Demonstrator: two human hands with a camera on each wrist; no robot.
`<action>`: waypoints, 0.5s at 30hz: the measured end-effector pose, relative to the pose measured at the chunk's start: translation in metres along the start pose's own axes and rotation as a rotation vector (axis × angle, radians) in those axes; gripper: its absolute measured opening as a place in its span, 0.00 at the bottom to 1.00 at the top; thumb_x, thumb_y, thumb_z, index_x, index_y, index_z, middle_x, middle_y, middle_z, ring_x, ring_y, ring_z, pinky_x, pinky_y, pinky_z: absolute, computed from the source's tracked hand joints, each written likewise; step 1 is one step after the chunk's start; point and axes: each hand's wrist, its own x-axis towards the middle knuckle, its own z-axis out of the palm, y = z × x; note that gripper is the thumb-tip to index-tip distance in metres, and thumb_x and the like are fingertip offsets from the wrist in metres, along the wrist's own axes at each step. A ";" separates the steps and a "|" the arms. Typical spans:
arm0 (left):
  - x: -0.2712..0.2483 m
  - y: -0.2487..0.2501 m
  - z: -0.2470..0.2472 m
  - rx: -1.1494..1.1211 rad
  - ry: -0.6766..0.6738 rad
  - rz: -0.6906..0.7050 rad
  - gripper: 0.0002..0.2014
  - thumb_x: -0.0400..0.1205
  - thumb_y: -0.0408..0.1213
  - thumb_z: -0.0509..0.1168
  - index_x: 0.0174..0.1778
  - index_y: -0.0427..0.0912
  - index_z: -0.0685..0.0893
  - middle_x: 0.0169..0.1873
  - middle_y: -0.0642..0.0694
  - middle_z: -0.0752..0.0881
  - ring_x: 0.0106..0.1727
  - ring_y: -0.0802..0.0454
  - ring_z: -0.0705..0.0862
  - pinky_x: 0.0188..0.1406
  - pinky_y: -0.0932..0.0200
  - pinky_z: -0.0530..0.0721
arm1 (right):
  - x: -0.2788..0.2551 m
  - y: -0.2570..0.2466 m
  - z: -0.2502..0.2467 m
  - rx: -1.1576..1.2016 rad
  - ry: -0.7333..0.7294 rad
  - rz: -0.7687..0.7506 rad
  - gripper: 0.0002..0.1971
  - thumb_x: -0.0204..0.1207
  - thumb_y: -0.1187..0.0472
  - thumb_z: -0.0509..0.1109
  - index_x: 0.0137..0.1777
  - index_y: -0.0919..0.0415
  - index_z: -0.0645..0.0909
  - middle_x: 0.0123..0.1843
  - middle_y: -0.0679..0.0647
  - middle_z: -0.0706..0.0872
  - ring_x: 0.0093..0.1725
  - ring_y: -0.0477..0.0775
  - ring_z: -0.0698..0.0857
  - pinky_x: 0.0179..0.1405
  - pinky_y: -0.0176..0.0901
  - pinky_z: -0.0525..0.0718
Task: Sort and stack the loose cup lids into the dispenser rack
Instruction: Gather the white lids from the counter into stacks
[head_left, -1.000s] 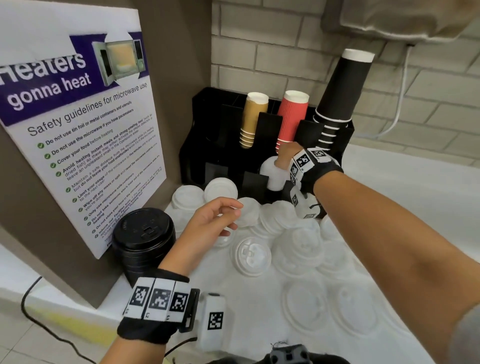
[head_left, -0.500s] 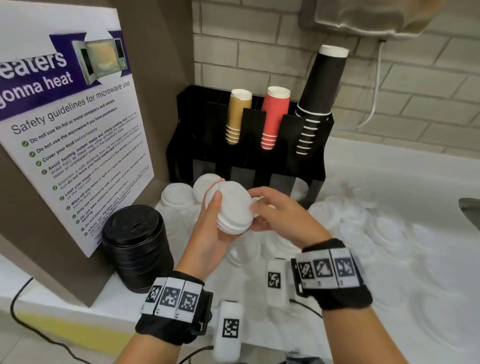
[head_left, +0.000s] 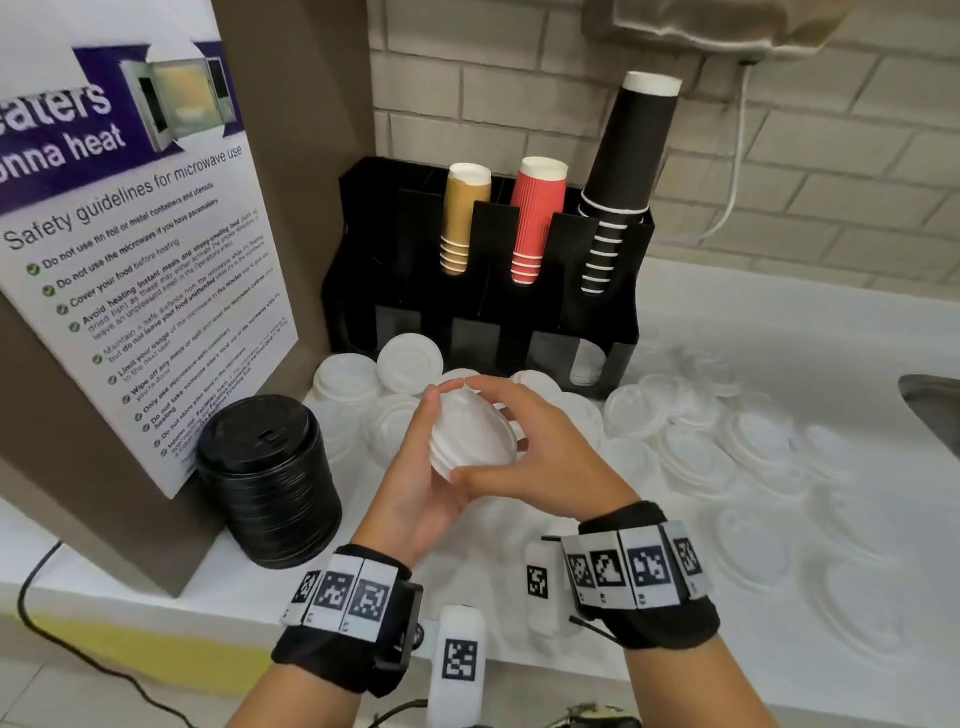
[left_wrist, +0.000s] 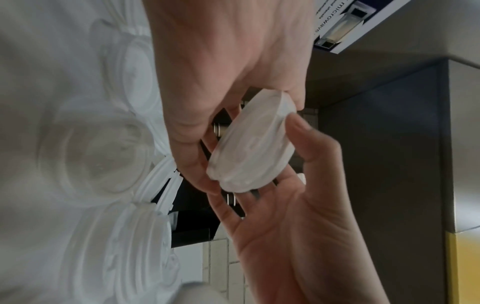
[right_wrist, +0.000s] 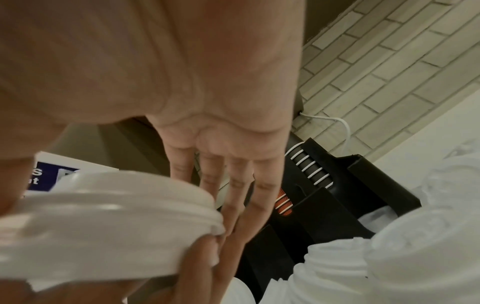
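Observation:
A small stack of white lids (head_left: 470, 436) is tilted on edge between both hands, above the loose lids. My left hand (head_left: 415, 467) cups it from the left and below, thumb along its top edge. My right hand (head_left: 540, 447) grips it from the right, index finger over the top and thumb under. In the left wrist view the lid stack (left_wrist: 252, 144) sits between the fingers of both hands. The lid stack (right_wrist: 103, 216) fills the lower left of the right wrist view. The black dispenser rack (head_left: 488, 291) stands behind, against the wall.
Loose white lids (head_left: 353, 379) lie in front of the rack, and clear lids (head_left: 701, 447) spread to the right. A stack of black lids (head_left: 270, 478) stands at the left by a poster board (head_left: 135, 260). Cup stacks (head_left: 535, 218) fill the rack's upper slots. A sink edge (head_left: 935, 410) shows far right.
A second ago my right hand was at the rack and my left hand hovered over the loose lids. Both have come together on a lid stack, which has turned more on edge.

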 end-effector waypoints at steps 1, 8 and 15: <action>-0.001 0.001 -0.001 -0.007 -0.008 -0.002 0.31 0.76 0.62 0.60 0.66 0.43 0.83 0.57 0.39 0.89 0.56 0.44 0.90 0.42 0.51 0.89 | -0.001 0.000 -0.001 0.020 0.007 -0.001 0.33 0.63 0.53 0.83 0.61 0.27 0.70 0.58 0.18 0.74 0.60 0.25 0.74 0.53 0.23 0.75; 0.000 -0.003 -0.008 -0.107 -0.007 0.012 0.25 0.73 0.61 0.64 0.64 0.54 0.84 0.59 0.40 0.88 0.55 0.40 0.89 0.45 0.43 0.88 | -0.001 0.005 -0.004 0.006 -0.020 0.029 0.39 0.61 0.46 0.83 0.72 0.41 0.71 0.61 0.26 0.73 0.60 0.24 0.73 0.49 0.16 0.73; 0.001 0.007 -0.020 -0.158 0.029 0.048 0.22 0.70 0.60 0.65 0.54 0.51 0.86 0.52 0.42 0.87 0.52 0.42 0.88 0.46 0.43 0.89 | -0.011 0.024 -0.054 -0.477 -0.293 0.141 0.23 0.74 0.49 0.75 0.68 0.50 0.78 0.61 0.47 0.80 0.59 0.47 0.80 0.53 0.35 0.79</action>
